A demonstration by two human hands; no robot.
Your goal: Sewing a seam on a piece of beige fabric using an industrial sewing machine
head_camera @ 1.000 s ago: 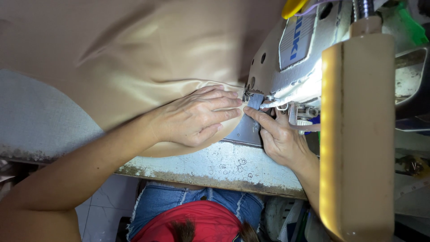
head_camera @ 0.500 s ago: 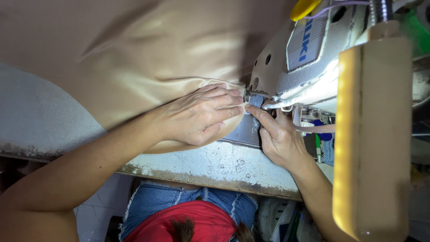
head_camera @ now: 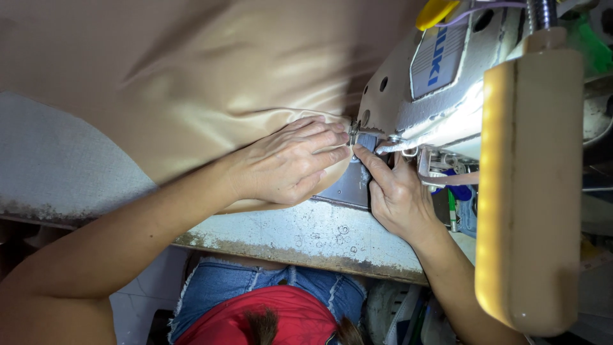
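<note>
Feeding tan fabric (head_camera: 211, 96) under sewing machine (head_camera: 434, 96) needle.
Left hand (head_camera: 287, 167) flat, pressing fabric; right hand (head_camera: 399, 195) pinching edge. Best kept taut, fingertips clear.

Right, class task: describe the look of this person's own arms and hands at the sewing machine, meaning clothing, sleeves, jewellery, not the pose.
Both forearms are bare, with no sleeves in view. The left hand and the right hand wear no gloves, and no rings, watch or bracelets show on the fingers or wrists. The nails look short and unpainted. Lower down, frayed blue denim shorts and a red garment show.
</note>
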